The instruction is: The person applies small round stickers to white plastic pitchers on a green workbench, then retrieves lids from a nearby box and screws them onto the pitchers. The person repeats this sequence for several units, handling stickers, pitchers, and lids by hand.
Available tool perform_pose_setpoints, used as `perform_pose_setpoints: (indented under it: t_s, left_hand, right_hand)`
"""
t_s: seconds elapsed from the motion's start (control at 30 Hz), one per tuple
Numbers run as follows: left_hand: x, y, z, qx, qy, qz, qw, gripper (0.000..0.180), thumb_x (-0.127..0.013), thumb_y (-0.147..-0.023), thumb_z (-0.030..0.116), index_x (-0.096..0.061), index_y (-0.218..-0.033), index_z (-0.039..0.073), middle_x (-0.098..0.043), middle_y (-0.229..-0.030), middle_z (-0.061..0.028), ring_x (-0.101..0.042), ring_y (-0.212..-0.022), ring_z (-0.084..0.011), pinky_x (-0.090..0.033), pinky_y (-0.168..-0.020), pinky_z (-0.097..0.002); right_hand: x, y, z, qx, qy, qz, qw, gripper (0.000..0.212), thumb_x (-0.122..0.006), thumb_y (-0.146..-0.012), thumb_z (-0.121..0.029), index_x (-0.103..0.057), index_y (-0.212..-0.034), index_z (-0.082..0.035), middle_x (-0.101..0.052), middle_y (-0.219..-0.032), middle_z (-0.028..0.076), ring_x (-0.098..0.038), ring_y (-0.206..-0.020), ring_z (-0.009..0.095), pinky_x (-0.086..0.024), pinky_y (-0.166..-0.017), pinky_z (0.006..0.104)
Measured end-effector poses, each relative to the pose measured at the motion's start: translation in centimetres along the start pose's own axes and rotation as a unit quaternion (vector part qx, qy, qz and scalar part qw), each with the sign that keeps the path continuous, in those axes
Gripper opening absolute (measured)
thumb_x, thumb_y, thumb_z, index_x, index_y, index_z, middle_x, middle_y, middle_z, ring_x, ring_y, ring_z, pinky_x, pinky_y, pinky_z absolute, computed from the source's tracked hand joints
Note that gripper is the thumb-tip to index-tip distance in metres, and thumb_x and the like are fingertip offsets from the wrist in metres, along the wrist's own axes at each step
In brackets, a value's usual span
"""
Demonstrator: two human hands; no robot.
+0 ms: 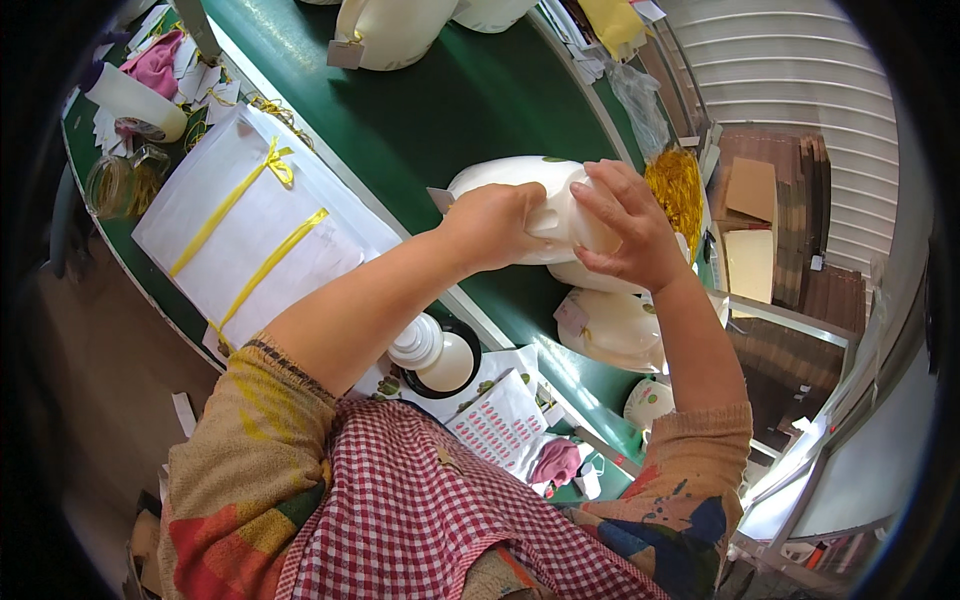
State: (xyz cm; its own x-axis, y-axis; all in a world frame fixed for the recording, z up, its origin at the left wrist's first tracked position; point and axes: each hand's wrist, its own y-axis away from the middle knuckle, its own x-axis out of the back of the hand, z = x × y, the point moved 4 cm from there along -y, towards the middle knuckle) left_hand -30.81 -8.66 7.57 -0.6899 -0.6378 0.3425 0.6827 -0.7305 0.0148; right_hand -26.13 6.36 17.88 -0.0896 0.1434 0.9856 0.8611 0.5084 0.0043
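Both my hands are together over the green work surface, on a glossy cream-white piece that looks ceramic. My left hand is closed on its left side, thumb on top. My right hand wraps its rounded right end, fingers bent over it. Its full shape is hidden by my hands. Right behind it shows a larger cream vessel with a green spot and a small tag at its left. Nearer me, below my right hand, lies another cream vessel with a pinkish tag.
White sheets with yellow ribbons lie at left. Near my left forearm stands a round container in a black holder. A sticker sheet lies close to me. Gold tassels hang at right; cream vessels stand at the far side.
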Motion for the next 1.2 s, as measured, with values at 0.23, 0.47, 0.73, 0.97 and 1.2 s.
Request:
perform_pose_setpoints:
  t_s: [0.23, 0.47, 0.73, 0.97, 1.2]
  left_hand:
    - [-0.9, -0.2, -0.3, -0.010, -0.002, 0.024, 1.000, 0.043, -0.081, -0.068, 0.038, -0.061, -0.083, 0.004, -0.065, -0.076, -0.0199, -0.064, -0.073, -0.0364, -0.050, -0.067, -0.0419]
    - [-0.5, 0.2, 0.2, 0.000, 0.009, 0.019, 1.000, 0.042, -0.081, -0.067, 0.037, -0.060, -0.082, 0.003, -0.065, -0.076, -0.0194, -0.064, -0.072, -0.0366, -0.050, -0.068, -0.0422]
    - [-0.5, 0.2, 0.4, -0.019, 0.006, 0.034, 0.999, 0.043, -0.082, -0.064, 0.036, -0.063, -0.084, 0.004, -0.066, -0.079, -0.0188, -0.065, -0.075, -0.0355, -0.050, -0.070, -0.0413]
    - [-0.6, 0.3, 0.5, 0.007, -0.019, 0.013, 1.000, 0.050, -0.081, -0.064, 0.047, -0.068, -0.092, 0.007, -0.071, -0.086, -0.0146, -0.068, -0.081, -0.0317, -0.053, -0.074, -0.0385]
    - [-0.6, 0.7, 0.7, -0.002, 0.008, 0.033, 0.999, 0.040, -0.082, -0.064, 0.034, -0.065, -0.083, 0.004, -0.068, -0.080, -0.0162, -0.065, -0.075, -0.0343, -0.051, -0.070, -0.0397]
  right_hand:
    - [-0.5, 0.6, -0.1, -0.107, 0.028, 0.025, 0.994, 0.073, -0.079, -0.069, -0.033, -0.054, -0.133, -0.009, -0.051, -0.133, 0.016, -0.048, -0.124, 0.036, -0.044, -0.101, 0.0439]
    - [1.1, 1.4, 0.7, -0.184, 0.195, 0.058, 0.962, 0.077, -0.040, -0.093, -0.065, -0.046, -0.139, -0.003, -0.046, -0.142, 0.021, -0.055, -0.116, 0.037, -0.034, -0.105, 0.0486]
    - [0.1, 3.5, 0.2, -0.219, 0.006, 0.149, 0.964, 0.064, -0.036, -0.099, -0.055, -0.060, -0.127, -0.003, -0.071, -0.096, 0.017, -0.062, -0.103, 0.035, -0.036, -0.100, 0.0483]
    - [1.0, 4.1, 1.1, -0.261, 0.017, 0.104, 0.959, 0.063, -0.047, -0.092, -0.062, -0.068, -0.113, -0.007, -0.071, -0.096, 0.015, -0.066, -0.091, 0.031, -0.042, -0.096, 0.0418]
    - [0.8, 1.5, -0.2, -0.085, 0.067, 0.021, 0.994, 0.067, -0.063, -0.082, -0.054, -0.055, -0.133, -0.011, -0.061, -0.123, 0.013, -0.059, -0.105, 0.037, -0.043, -0.099, 0.0435]
